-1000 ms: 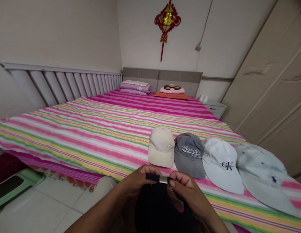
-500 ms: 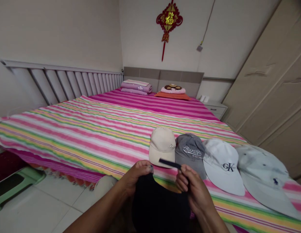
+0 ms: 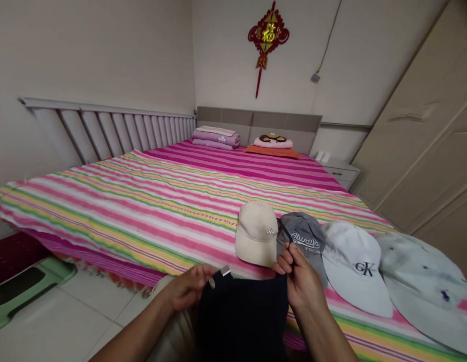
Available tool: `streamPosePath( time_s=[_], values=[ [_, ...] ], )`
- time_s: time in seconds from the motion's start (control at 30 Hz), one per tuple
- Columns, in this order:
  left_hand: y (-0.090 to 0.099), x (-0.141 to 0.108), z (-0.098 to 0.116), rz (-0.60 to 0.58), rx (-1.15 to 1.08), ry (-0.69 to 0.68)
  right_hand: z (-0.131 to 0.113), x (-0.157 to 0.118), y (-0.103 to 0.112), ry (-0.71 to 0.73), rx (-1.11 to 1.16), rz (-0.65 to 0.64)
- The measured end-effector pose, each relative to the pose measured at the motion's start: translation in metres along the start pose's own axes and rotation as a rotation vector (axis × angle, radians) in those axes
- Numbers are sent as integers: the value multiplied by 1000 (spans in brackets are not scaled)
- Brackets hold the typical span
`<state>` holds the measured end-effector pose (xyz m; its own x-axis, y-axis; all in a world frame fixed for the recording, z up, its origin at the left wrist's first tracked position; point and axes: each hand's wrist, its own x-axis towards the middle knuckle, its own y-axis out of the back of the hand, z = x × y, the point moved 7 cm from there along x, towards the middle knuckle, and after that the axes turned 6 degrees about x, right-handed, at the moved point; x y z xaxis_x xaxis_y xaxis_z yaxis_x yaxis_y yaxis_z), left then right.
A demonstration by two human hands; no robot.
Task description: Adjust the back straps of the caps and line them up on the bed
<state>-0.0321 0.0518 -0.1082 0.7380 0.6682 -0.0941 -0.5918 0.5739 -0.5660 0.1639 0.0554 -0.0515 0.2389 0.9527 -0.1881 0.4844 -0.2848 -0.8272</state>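
A black cap (image 3: 243, 317) hangs between my two hands at the bottom centre. My left hand (image 3: 191, 286) pinches its left edge, beside a silver buckle (image 3: 226, 271). With closed fingers, my right hand (image 3: 299, 274) grips the cap's right side and its thin black strap, whose loose end points up and left. On the bed beyond lie a beige cap (image 3: 257, 231), a grey cap (image 3: 301, 232) with white lettering, a white cap (image 3: 354, 256) with dark letters and a pale cap (image 3: 422, 271) with a small dark logo, side by side.
The caps rest on a striped bedspread (image 3: 143, 206). Folded purple bedding (image 3: 216, 138) and a pink pillow (image 3: 273, 144) lie by the headboard (image 3: 286, 125). A green stool (image 3: 52, 274) stands on the tiled floor at the left.
The strap has swung from pointing left to pointing steeply up. My left hand has shifted slightly left and down, and more of the buckle shows. The view has turned a little.
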Motion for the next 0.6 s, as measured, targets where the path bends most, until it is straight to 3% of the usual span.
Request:
streamPosePath(
  time_s=[0.17, 0.23, 0.3, 0.43, 0.53, 0.6],
  values=[
    [21, -39, -81, 40, 102, 202, 11, 7, -1, 8, -9, 8],
    [21, -46, -86, 124, 101, 137, 12, 9, -1, 33, -49, -8],
    [20, -47, -72, 237, 37, -6, 12, 11, -2, 69, -120, -29],
    [34, -46, -15, 559, -25, -223, 16, 13, -4, 39, -288, -98],
    [59, -50, 23, 857, -81, -264, 21, 14, 9, -13, -379, -67],
    [74, -47, 43, 950, -118, -261, 24, 14, 24, -48, -418, -26]
  ],
)
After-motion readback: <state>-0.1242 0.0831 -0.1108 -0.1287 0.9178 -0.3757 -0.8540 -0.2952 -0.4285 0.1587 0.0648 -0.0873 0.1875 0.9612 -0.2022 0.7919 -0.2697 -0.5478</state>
